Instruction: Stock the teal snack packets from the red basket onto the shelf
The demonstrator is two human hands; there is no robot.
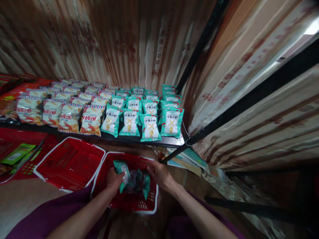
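Note:
My left hand (114,179) is closed on a teal-and-white snack bag (126,174) inside a red shopping basket (122,203) with a white rim. Over the right side of that basket is my right hand (159,174), its fingers apart and slightly bent, with nothing seen in them. More teal bags (146,184) lie in the basket between my hands, partly in shadow. Beyond the basket, rows of upright teal snack bags (151,127) stand on a black shelf (161,143).
Left of the teal bags, the shelf carries white-and-orange snack bags (92,121). Another red basket (72,166) sits beside mine, and a basket with green packets (18,154) is farther left. Black shelf posts (224,116) and patterned curtains (154,39) border the right and back.

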